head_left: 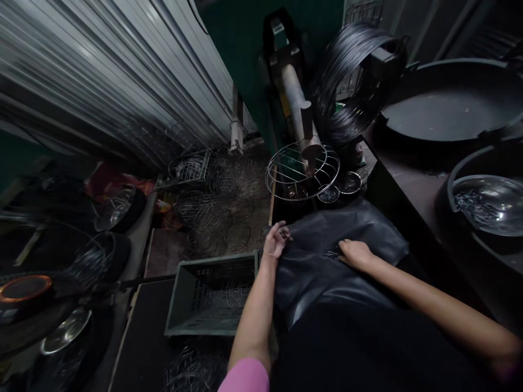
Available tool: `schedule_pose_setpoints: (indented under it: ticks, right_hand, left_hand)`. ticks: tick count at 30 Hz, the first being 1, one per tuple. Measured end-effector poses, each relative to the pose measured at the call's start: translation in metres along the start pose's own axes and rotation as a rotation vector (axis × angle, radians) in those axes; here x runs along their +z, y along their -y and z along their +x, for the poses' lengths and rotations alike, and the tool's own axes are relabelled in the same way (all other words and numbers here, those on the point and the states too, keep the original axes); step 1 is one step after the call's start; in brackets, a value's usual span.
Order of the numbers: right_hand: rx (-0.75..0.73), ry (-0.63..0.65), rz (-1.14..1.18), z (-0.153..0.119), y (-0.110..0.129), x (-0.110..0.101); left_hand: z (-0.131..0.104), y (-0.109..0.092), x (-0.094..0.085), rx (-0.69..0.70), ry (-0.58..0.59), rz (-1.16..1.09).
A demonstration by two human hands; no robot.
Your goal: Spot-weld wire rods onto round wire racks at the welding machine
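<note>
A black plastic-like sheet point(310, 277) is draped over my lap. On it lies a little heap of short, shiny metal pieces point(332, 254). My right hand point(355, 255) is closed right beside this heap, its fingertips pressed together; what they grip is too small to make out. Over the sheet's left edge, my left hand point(278, 240) is raised with fingers loosely curled and apart, and nothing shows in it. Beyond both hands, a round wire rack point(302, 193) hangs at the end of the machine's metal arm point(298, 103).
Left of me stands a green plastic crate point(174, 305) with wire pieces inside. Round wire racks point(200, 209) lie piled on the floor. A wire coil point(327, 81) stands behind the machine. On the right, a metal bowl point(506, 201) holds small metal pieces near a large pan point(453, 114).
</note>
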State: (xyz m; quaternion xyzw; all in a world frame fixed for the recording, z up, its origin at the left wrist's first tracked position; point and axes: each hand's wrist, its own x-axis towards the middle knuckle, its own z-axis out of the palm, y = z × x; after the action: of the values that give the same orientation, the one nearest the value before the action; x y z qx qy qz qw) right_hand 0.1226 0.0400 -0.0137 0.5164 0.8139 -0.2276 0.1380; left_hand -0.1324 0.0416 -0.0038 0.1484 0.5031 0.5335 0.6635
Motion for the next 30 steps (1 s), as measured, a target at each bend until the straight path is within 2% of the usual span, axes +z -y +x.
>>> schedule_pose_setpoints:
  ticks: [3,7,13,20,25,30]
  right_hand:
    - [0.022,-0.008,-0.012,0.003,0.005,0.003]
    - [0.033,-0.003,0.001,0.007,-0.004,0.005]
    - [0.026,-0.039,0.09,0.001,-0.013,0.002]
    - [0.001,-0.056,0.092,-0.014,-0.013,0.005]
    - [0.021,-0.08,-0.005,-0.018,-0.004,0.017]
    - [0.006,-0.083,0.025,-0.017,0.0,0.021]
  left_hand:
    - [-0.033,0.028,-0.001,0.003,0.183,0.348]
    - [-0.066,0.051,0.006,0.155,0.385,0.858]
    - [-0.073,0.077,-0.007,0.457,0.52,1.347]
    - [-0.076,0.088,-0.013,0.576,0.555,1.678]
    - [-0.086,0.091,-0.013,0.654,0.534,1.749]
    - [-0.09,0.093,-0.014,0.699,0.51,1.759]
